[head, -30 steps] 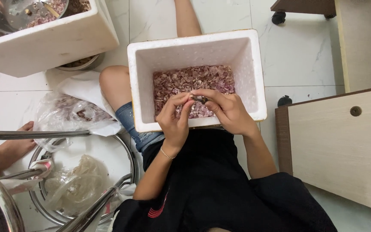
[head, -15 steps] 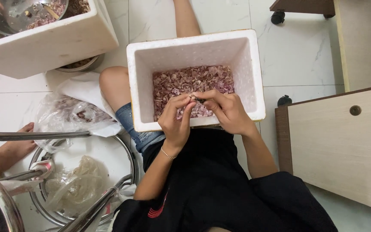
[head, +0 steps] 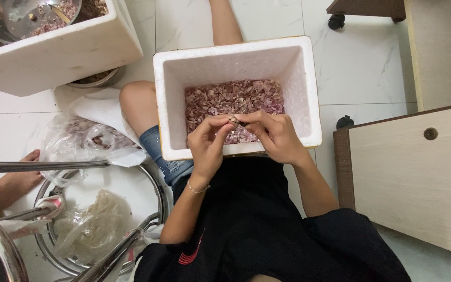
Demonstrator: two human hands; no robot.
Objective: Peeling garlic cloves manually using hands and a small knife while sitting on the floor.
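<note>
1. Your hands have barely shifted since half a second ago: both hover over the near wall of the white foam box (head: pixel 309 94), fingertips drawn a touch closer together.
2. You are working on one small brownish piece (head: pixel 234 120), probably a shallot or garlic clove, though it is too small to tell. It sits between your two hands, above the box's near edge.
3. Your left hand (head: pixel 208 143) is pressed together at the fingertips, pinching that piece from the left; your right hand (head: pixel 273 137) pinches it from the right, thumb and forefinger closed on it.
4. Below it, pinkish peelings (head: pixel 230 99) already cover the box floor in a thick layer, so much peeling looks done.
5. What remains cannot be read: no pile of unpeeled pieces shows clearly.
6. On the tiled floor toward the left edge lie a clear plastic bag (head: pixel 87 141) with similar scraps and a round metal basin (head: pixel 147 180).
7. At the far-left corner, a second foam box (head: pixel 63 55) carries a metal bowl (head: pixel 6 21); another person's hand (head: pixel 24 175) rests by the left edge.
</note>
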